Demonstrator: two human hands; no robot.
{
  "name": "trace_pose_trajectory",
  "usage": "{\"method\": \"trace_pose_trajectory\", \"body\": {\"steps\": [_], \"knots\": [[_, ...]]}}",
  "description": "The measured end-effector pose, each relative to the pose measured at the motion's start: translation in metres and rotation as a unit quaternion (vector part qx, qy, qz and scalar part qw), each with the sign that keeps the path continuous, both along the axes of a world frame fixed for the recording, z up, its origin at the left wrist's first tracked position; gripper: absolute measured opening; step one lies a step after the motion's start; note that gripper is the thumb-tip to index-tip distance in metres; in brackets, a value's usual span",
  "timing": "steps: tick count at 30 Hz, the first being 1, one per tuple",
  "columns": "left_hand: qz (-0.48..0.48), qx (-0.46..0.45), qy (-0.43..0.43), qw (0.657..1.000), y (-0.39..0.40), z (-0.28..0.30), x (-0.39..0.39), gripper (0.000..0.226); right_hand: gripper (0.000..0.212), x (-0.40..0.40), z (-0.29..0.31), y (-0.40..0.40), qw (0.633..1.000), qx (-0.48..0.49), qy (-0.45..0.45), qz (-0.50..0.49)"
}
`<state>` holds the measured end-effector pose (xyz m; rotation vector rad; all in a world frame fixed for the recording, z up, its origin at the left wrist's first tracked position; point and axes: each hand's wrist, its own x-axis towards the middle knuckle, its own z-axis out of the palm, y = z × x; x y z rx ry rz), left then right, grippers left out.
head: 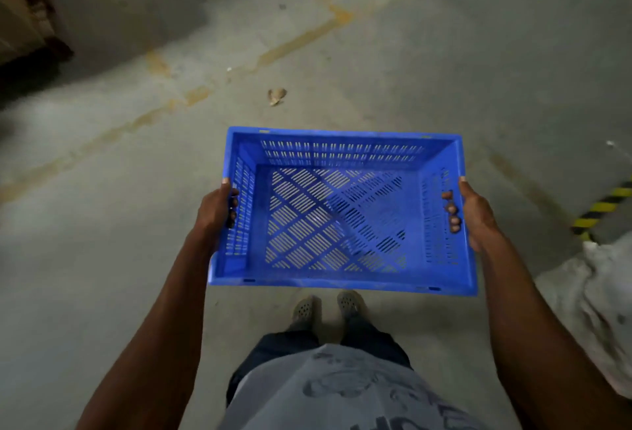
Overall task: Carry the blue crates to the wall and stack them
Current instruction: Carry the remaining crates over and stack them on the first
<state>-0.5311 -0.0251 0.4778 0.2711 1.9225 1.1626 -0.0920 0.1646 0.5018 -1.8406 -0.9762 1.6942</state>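
Seen from above, a person holds one empty blue crate (342,210) in front of the body, off the concrete floor (102,224), roughly level and open side up. The left hand (215,214) grips the crate's left short wall: the thumb lies along the rim and the fingers curl through the handle slot, so only their tips show inside. The right hand (475,214) holds the right short wall the same way, thumb on the rim, fingertips poking through the slot. Both hands are closed around the crate's handles.

The crate's walls and base are slotted, and the floor shows through the diagonal lattice of the base. No label or lettering can be made out on it.

Below the crate, two perforated shoes (325,306) and dark trousers show, partly hidden by the crate's near edge. A pale shirt (342,392) fills the bottom centre; it carries a dark print, cut off by the frame and too blurred to read.

Worn yellow lines (307,39) cross the floor. A small tan scrap (276,96) lies ahead of the crate. At far right, a black-and-yellow striped strip (602,210) and a whitish crumpled sack (598,310) are cut off by the edge. At upper left, a dark, blurred shape (24,19) cannot be identified. No wall for stacking is clearly seen.
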Motion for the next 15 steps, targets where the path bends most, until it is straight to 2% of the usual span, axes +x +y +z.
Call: {"method": "trace_pose_trajectory", "body": {"steps": [8, 15], "knots": [[-0.2, 0.014, -0.001, 0.98, 0.066, 0.011, 0.031, 0.056, 0.051, 0.072, 0.011, -0.111, 0.98, 0.007, -0.014, -0.199], [-0.364, 0.031, -0.004, 0.931, 0.098, 0.035, 0.128, 0.044, 0.049, 0.141, 0.025, -0.234, 0.936, 0.041, -0.019, -0.35]]}}
